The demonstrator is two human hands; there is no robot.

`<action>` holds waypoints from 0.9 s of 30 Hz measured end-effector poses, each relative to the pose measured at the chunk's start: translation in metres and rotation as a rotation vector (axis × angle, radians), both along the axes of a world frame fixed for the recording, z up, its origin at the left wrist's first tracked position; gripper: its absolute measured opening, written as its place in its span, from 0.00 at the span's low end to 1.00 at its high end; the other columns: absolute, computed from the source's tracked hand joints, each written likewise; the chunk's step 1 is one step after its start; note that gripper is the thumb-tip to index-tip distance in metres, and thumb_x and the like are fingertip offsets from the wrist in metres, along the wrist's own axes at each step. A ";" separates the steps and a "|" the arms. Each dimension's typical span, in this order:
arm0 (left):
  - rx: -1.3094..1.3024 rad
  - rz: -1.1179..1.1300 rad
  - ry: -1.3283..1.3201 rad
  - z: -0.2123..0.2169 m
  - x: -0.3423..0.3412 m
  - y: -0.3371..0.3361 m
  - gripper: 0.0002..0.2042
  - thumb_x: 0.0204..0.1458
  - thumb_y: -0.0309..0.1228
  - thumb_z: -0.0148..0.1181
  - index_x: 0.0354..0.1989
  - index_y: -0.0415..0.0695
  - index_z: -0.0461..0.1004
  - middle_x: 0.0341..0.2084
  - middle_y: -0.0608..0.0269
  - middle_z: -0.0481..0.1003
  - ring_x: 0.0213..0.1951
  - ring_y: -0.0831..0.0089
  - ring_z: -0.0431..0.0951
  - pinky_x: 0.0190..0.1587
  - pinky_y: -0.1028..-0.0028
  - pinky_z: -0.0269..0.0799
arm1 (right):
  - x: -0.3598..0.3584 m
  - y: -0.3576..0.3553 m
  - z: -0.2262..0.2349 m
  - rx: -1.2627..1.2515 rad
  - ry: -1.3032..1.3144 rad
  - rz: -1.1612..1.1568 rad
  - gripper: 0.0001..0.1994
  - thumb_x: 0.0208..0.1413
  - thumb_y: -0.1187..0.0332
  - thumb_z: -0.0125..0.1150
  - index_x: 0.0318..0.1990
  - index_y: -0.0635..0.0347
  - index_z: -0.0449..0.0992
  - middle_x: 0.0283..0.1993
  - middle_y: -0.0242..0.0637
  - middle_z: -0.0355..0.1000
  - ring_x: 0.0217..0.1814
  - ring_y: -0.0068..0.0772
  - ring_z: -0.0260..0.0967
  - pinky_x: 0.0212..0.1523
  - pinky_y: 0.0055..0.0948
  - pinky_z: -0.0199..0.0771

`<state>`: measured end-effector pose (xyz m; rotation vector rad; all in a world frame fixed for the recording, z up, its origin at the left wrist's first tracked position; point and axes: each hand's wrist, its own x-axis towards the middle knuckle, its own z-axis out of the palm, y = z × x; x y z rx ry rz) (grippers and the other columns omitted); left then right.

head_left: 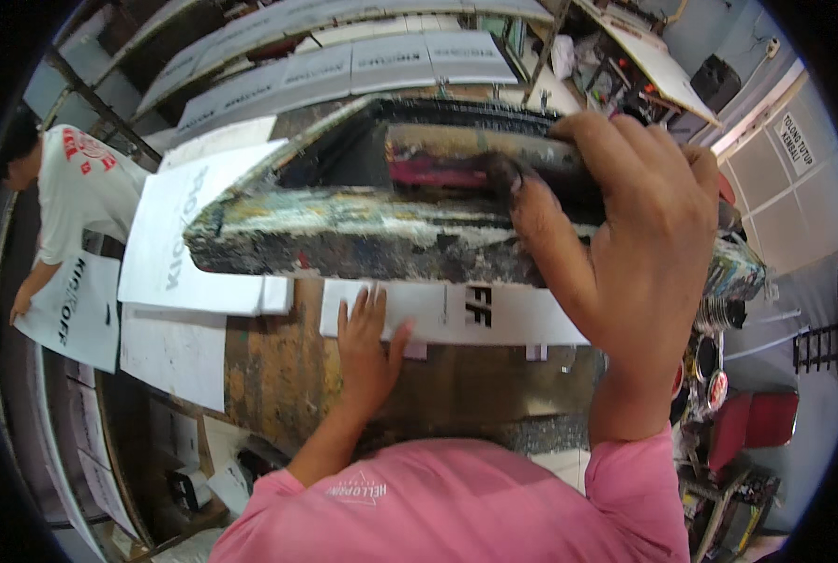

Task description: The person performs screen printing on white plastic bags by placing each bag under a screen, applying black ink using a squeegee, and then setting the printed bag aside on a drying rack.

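My right hand [639, 235] grips the near edge of a large paint-crusted printing screen frame [344, 230], which is raised and tilted above the worn table [288, 375]. My left hand [367, 342] lies flat, fingers spread, on a white printed sheet [503, 314] that sits on the table under the raised frame. Black letters show on that sheet beside my right wrist. The far part of the sheet is hidden by the frame.
More white printed sheets [180, 253] lie along the table to the left. Another person in a white shirt [76, 188] stands at far left with a hand on a sheet. Grey printed sheets [344, 66] rest on racks behind. Ink cans [705, 361] stand at right.
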<state>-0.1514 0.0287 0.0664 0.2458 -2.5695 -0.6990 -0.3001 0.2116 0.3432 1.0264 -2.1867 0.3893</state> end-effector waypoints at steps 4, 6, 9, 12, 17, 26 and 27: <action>0.380 0.239 0.023 0.032 -0.025 -0.006 0.15 0.59 0.31 0.63 0.48 0.30 0.78 0.37 0.43 0.80 0.37 0.53 0.81 0.39 0.63 0.75 | 0.004 0.001 -0.009 0.000 0.021 -0.002 0.16 0.49 0.56 0.65 0.38 0.60 0.77 0.32 0.40 0.72 0.38 0.46 0.70 0.43 0.40 0.61; 0.374 0.262 0.150 0.063 -0.038 -0.010 0.14 0.60 0.31 0.62 0.47 0.32 0.80 0.27 0.48 0.79 0.24 0.66 0.76 0.25 0.69 0.66 | 0.003 0.001 -0.007 0.015 0.028 -0.025 0.17 0.52 0.54 0.63 0.38 0.60 0.78 0.33 0.42 0.74 0.39 0.47 0.72 0.44 0.40 0.62; 0.606 0.235 0.272 0.078 -0.046 -0.027 0.18 0.62 0.29 0.60 0.58 0.35 0.76 0.27 0.58 0.79 0.25 0.79 0.75 0.26 0.76 0.68 | -0.002 -0.003 0.007 0.037 0.084 -0.026 0.18 0.57 0.52 0.59 0.38 0.59 0.78 0.34 0.44 0.75 0.39 0.50 0.72 0.45 0.40 0.63; 0.793 0.231 0.326 0.084 -0.032 -0.042 0.19 0.62 0.28 0.59 0.62 0.37 0.74 0.32 0.61 0.80 0.29 0.83 0.76 0.31 0.80 0.73 | -0.004 -0.001 0.003 0.066 0.104 -0.037 0.18 0.58 0.52 0.59 0.38 0.60 0.79 0.34 0.44 0.75 0.39 0.51 0.72 0.45 0.41 0.63; 0.836 0.284 0.373 0.099 0.020 -0.080 0.19 0.63 0.27 0.59 0.62 0.39 0.74 0.38 0.60 0.80 0.29 0.82 0.77 0.31 0.80 0.76 | 0.005 0.003 -0.009 0.027 0.077 -0.021 0.17 0.58 0.54 0.59 0.40 0.61 0.79 0.34 0.45 0.76 0.39 0.51 0.71 0.45 0.41 0.62; 0.697 0.463 0.233 0.098 0.121 -0.307 0.26 0.55 0.21 0.58 0.66 0.43 0.71 0.28 0.72 0.70 0.26 0.86 0.70 0.29 0.83 0.72 | 0.004 -0.001 -0.007 0.017 0.101 -0.038 0.21 0.56 0.50 0.62 0.39 0.62 0.80 0.34 0.44 0.75 0.40 0.50 0.73 0.46 0.45 0.63; 0.702 0.486 0.226 0.096 0.128 -0.331 0.27 0.54 0.20 0.57 0.66 0.42 0.70 0.27 0.74 0.68 0.26 0.86 0.69 0.29 0.83 0.70 | 0.005 -0.002 -0.005 0.025 0.085 -0.043 0.21 0.56 0.50 0.62 0.40 0.62 0.80 0.33 0.44 0.75 0.40 0.50 0.73 0.46 0.45 0.63</action>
